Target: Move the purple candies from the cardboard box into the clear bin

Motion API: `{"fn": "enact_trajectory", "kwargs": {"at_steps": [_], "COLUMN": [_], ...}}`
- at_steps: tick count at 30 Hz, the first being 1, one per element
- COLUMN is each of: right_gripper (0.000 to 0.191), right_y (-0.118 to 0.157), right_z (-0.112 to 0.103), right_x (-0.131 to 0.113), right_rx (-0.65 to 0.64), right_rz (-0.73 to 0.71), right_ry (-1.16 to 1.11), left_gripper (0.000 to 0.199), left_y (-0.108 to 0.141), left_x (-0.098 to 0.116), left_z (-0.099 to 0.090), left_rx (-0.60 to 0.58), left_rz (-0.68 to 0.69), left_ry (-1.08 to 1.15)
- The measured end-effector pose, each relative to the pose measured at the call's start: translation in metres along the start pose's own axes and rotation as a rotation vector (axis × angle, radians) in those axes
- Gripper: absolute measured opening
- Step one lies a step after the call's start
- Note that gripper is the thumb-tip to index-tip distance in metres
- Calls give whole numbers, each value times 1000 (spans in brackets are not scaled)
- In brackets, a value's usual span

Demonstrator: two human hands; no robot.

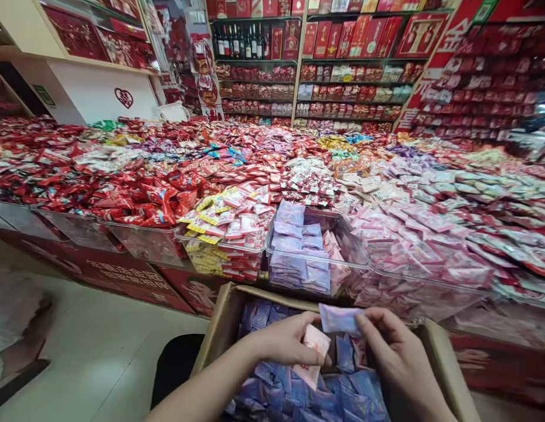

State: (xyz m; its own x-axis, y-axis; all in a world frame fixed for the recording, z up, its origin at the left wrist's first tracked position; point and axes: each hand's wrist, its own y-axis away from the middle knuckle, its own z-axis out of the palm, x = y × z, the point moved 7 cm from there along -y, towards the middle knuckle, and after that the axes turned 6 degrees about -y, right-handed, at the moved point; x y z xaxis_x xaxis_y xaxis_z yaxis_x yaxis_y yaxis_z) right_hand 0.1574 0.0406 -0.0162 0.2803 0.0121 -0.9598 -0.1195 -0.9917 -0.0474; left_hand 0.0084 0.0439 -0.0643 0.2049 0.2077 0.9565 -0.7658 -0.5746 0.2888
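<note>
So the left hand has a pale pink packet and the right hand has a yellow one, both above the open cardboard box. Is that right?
Not quite: the right hand holds a light purple packet, not a yellow one, as the head view shows. The rest is right.

Lilac packet (339,320) (nearly level) hangs beside pink packets (317,340).

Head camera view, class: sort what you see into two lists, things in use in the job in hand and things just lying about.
In use:
- left hand, holding a pink packet
- right hand, holding a lilac packet
- cardboard box beneath, holding purple packets

Lying about:
- red packets
- yellow-marked packets
- bottles
</note>
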Motion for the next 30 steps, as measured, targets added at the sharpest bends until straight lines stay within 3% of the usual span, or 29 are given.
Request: {"fn": "enact_trajectory", "kwargs": {"at_steps": [4, 9, 13, 17, 19, 21, 25, 28, 30], "right_gripper": [29, 27, 21, 30, 26, 27, 38, 30, 22], "right_y": [-3, -3, 1, 9, 13, 16, 19, 19, 16], "right_z": [-9, 9, 25, 29, 28, 32, 43, 52, 56], "right_x": [-30, -20, -7, -12, -20, -32, -58, -66, -72], "right_rx": [75, 57, 8, -55, -83, -193, -407, -496, -548], "right_rz": [39, 145, 79, -45, -97, -164, -357, -443, -439], "right_ry": [-95, -219, -235, -69, 23, 70, 154, 232, 245], "left_gripper": [55, 51, 42, 38, 36, 36, 34, 33, 35], "left_y": [6, 10, 9, 9, 10, 11, 12, 14, 13], "left_x": [10, 26, 19, 13, 12, 11, 10, 8, 6], "left_z": [1, -2, -15, -17, -15, -10, 10, 21, 21], "left_rx": [-4, 58, 239, 258, 234, 171, -57, -184, -193], "left_rz": [-1, 93, 64, 61, 54, 25, -49, -95, -90], "left_ry": [179, 273, 186, 222, 330, 467, 730, 796, 787]}}
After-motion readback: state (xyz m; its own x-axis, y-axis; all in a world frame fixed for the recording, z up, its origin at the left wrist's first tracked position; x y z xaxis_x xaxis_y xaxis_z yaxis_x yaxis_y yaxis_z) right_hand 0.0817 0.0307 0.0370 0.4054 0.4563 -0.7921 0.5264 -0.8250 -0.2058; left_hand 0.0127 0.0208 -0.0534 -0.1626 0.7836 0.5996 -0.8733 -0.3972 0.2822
